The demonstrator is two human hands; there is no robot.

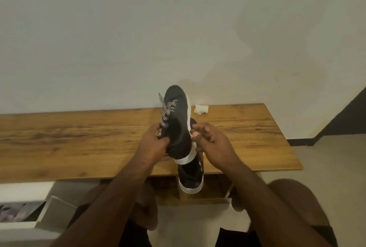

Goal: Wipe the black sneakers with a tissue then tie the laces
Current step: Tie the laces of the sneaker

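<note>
Left hand [153,143] grips a raised sneaker [177,124]; right hand [213,143] pinches its sole edge. Tissue [201,109] at 1 o'clock on worktop [79,137].

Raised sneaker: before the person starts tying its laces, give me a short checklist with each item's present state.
1. Raised sneaker held securely: ok, left hand grips its laced side near the heel.
2. Right hand on the shoe: cannot tell, fingertips sit at the white sole edge.
3. Laces reachable: ok, loose, hanging on the left side.
4. Tissue put down: ok, lying on the wooden table behind.
5. Second sneaker out of the way: ok, below the raised one at the table's front edge.
6. Wiping finished: cannot tell.
</note>
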